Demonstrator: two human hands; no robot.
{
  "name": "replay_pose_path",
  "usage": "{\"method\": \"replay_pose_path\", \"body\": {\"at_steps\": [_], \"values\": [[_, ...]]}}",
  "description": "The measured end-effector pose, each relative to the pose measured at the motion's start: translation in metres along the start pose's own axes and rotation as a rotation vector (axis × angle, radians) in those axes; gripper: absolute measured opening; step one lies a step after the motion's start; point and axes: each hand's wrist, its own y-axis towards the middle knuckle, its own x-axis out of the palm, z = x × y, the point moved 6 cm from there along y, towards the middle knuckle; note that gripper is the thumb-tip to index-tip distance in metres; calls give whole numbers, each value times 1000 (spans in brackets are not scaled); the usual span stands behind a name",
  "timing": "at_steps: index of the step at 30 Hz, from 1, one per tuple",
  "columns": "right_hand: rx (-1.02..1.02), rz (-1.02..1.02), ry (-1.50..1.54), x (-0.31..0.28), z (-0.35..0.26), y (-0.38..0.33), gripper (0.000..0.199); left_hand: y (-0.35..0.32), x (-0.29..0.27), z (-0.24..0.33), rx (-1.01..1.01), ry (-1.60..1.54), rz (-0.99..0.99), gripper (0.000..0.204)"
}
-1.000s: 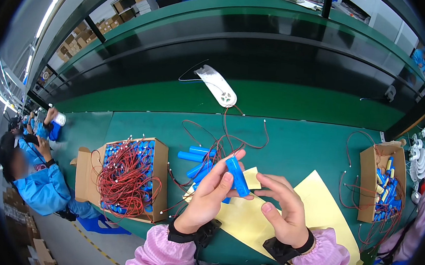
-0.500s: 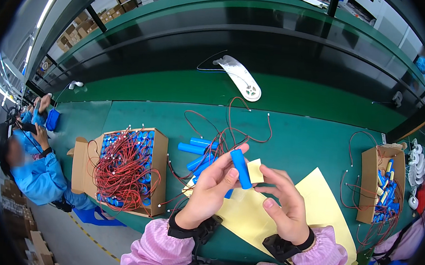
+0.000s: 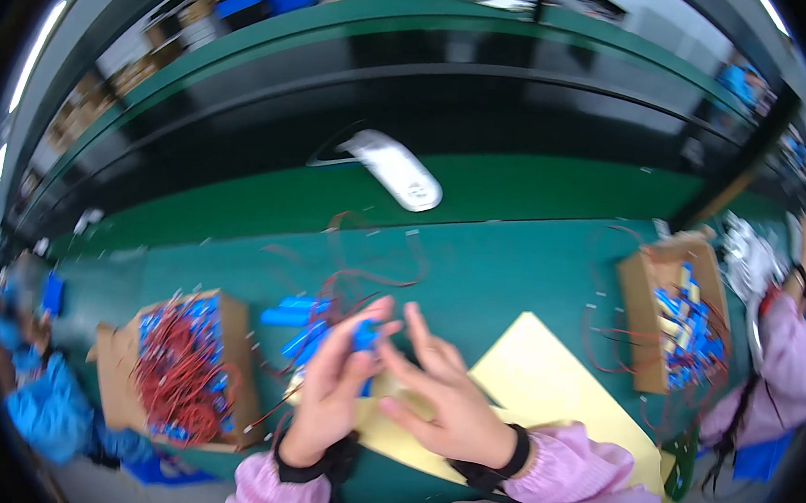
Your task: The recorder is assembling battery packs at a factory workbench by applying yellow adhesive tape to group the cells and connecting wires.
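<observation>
Between my hands a blue cylindrical battery [image 3: 365, 335] points end-on toward the view, blurred by motion. My left hand [image 3: 325, 400] is closed around it, thumb on the near side. My right hand [image 3: 453, 400] has its fingers stretched and spread, with fingertips against or just beside the battery. The small yellow sticker cannot be made out now. Several more blue batteries [image 3: 288, 316] lie left of my hands, with red and black wires [image 3: 364, 275] trailing behind. Under my hands lies a yellow sticker sheet [image 3: 544, 366].
On the left stands an open cardboard box [image 3: 243, 371] of blue batteries and tangled red wires. Another cardboard box [image 3: 645, 329] at the right holds blue and yellow-labelled batteries. A white elongated device [image 3: 397, 172] rests at the back. Co-workers sit at both sides.
The view has turned to the right, so the bench contents appear shifted left. The battery has tipped end-on in my left hand. My right fingers have straightened and come up to it.
</observation>
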Motion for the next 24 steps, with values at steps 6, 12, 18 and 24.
{"method": "replay_pose_path", "body": {"at_steps": [6, 12, 18, 24], "values": [[77, 84, 230, -30, 19, 1, 48, -9, -7, 8, -104, -21, 46, 49], [-201, 278, -305, -64, -21, 5, 33, -18, 16, -3, -37, 207, -188, 48], [-221, 231, -294, -73, -27, -2, 20, -25, 34, 7, -145, 32, -280, 45], [120, 108, -166, -105, -49, -17, 26, -30, 47, 5, -77, 548, -578, 28]]}}
